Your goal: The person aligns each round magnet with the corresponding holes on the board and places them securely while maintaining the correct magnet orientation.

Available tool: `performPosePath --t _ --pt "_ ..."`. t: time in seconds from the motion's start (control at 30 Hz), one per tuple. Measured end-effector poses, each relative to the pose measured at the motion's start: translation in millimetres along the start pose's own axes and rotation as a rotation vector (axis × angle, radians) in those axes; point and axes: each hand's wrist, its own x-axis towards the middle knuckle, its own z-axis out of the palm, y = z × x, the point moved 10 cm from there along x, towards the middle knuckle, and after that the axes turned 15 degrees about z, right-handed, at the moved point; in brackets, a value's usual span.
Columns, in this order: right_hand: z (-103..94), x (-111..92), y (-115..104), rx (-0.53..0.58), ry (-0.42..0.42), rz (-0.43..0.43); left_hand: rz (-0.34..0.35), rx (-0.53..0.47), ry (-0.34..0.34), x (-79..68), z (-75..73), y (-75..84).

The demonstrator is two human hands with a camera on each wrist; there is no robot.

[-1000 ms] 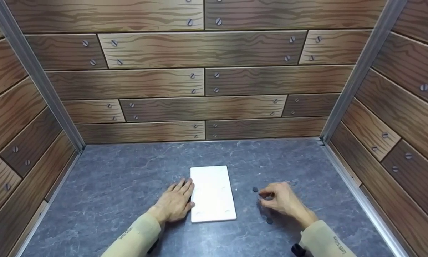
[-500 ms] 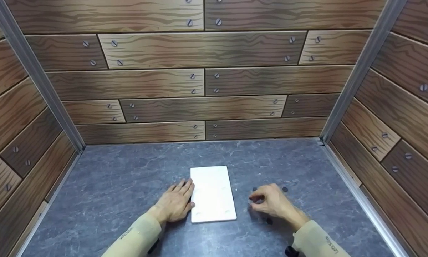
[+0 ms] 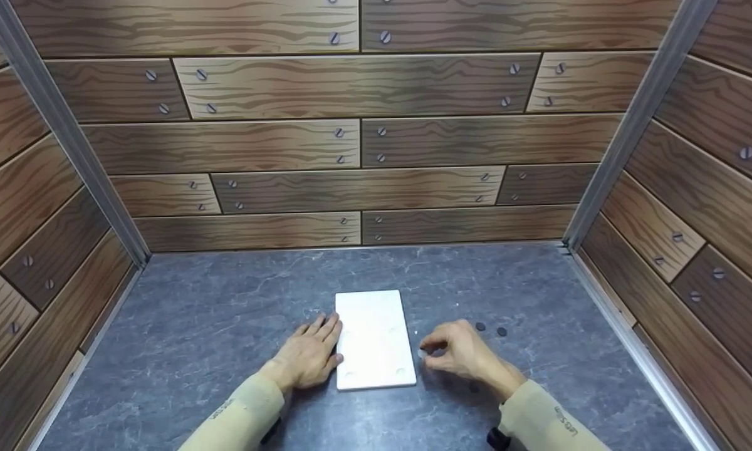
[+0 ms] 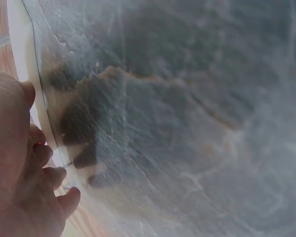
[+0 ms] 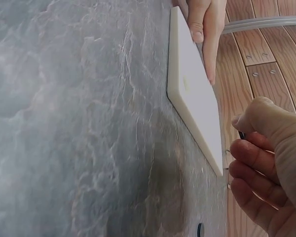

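Right hand [image 3: 460, 349] shifted toward white board [image 3: 376, 338] | disc [image 3: 422, 353] pinched between fingers [image 5: 249, 150]

white board [image 3: 373, 338], dark discs [image 3: 502, 332], grey marbled tabletop [image 3: 225, 294], brown wood-grain walls [image 3: 351, 88]

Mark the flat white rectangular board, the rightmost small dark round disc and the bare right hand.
Flat white rectangular board [image 3: 376, 340], head view: middle of its top face.
Rightmost small dark round disc [image 3: 502, 332], head view: its upper face.
Bare right hand [image 3: 462, 349], head view: its back.

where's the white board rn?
Head view: the white board lies lower center on the table, left hand at its left edge, right hand just off its right.
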Motion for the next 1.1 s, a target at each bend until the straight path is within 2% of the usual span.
performPosePath --t 0.57,0.8,1.1 --pt "26.1 15 -25 0.071 -0.053 -0.026 -0.018 0.002 -0.036 1.4 3.5 -0.4" --pt "38.4 20 -45 0.054 -0.035 -0.112 -0.018 0.002 -0.03 1.3 2.3 -2.6" --pt "59.3 24 -65 0.039 -0.072 -0.166 -0.002 -0.006 -0.004 -0.2 -2.7 -1.1"
